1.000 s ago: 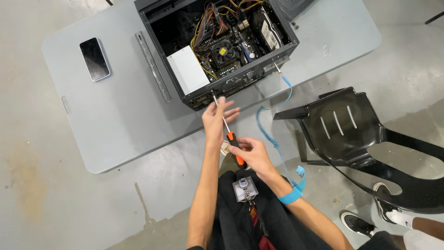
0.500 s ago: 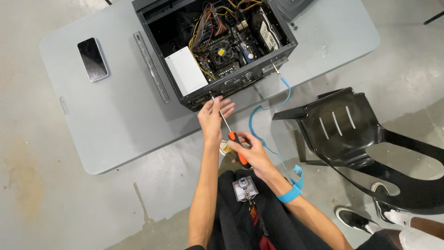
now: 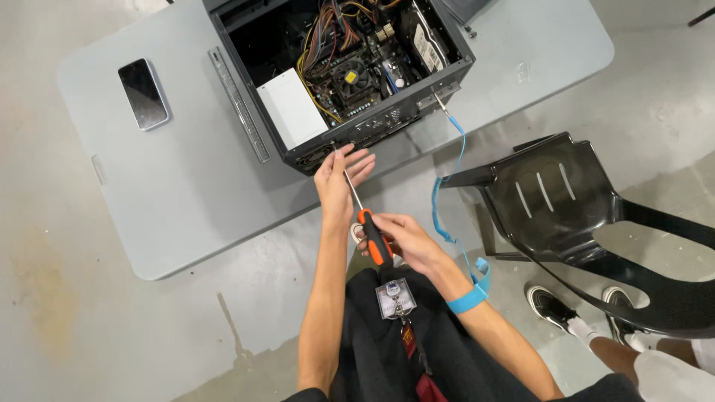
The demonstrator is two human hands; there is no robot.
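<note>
Nearest the camera, below the open computer case (image 3: 339, 74), a badge (image 3: 395, 298) hung on dark clothing, and a blue wrist strap (image 3: 471, 299) circled the right forearm, its coiled blue cord (image 3: 445, 195) running up to the case's front corner. The right hand (image 3: 406, 240) was curled around the orange-and-black handle of a screwdriver (image 3: 365, 218), whose thin steel shaft slanted up toward the case. The left hand (image 3: 337, 181) lay alongside that shaft, fingers extended and loosely spread, fingertips just at the case's lower front edge; it gripped nothing that could be seen. The case was a black metal box lying open-side up on a smooth grey table (image 3: 186, 201) with rounded corners, showing tangled coloured wires, a fan and a white rectangular block inside. Left of the case lay a long grey metal strip (image 3: 238, 104), and farther left a glossy dark phone (image 3: 143, 94). Right of the case stood a black moulded plastic chair (image 3: 566, 201) on bare concrete floor, beside the table's edge.
</note>
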